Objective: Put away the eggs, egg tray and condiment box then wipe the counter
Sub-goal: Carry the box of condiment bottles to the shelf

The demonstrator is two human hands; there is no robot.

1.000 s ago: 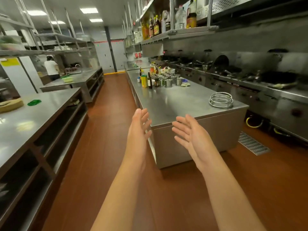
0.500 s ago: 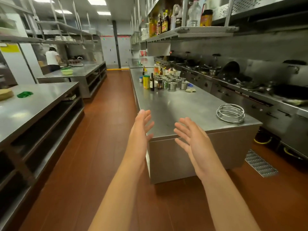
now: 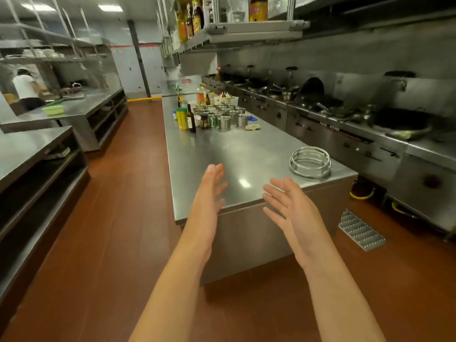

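A long steel counter (image 3: 237, 154) runs away from me in the middle of the kitchen. My left hand (image 3: 209, 193) and my right hand (image 3: 288, 206) are raised side by side before its near end, fingers straight and spread, holding nothing. Far along the counter stand several steel condiment pots (image 3: 229, 117), bottles (image 3: 191, 119) and a yellow tin (image 3: 182, 118). A crumpled cloth (image 3: 252, 127) lies beside the pots. I see no eggs or egg tray in view.
A wire ring stand (image 3: 310, 162) sits at the counter's near right corner. A wok range (image 3: 345, 114) lines the right wall. Steel tables (image 3: 29, 154) stand on the left across a red-brown aisle. A person in white (image 3: 24, 90) works far left. A shelf of bottles (image 3: 246, 30) hangs overhead.
I have walked closer to the counter's near end, so it looms larger. Both hands stay raised and empty in about the same pose.
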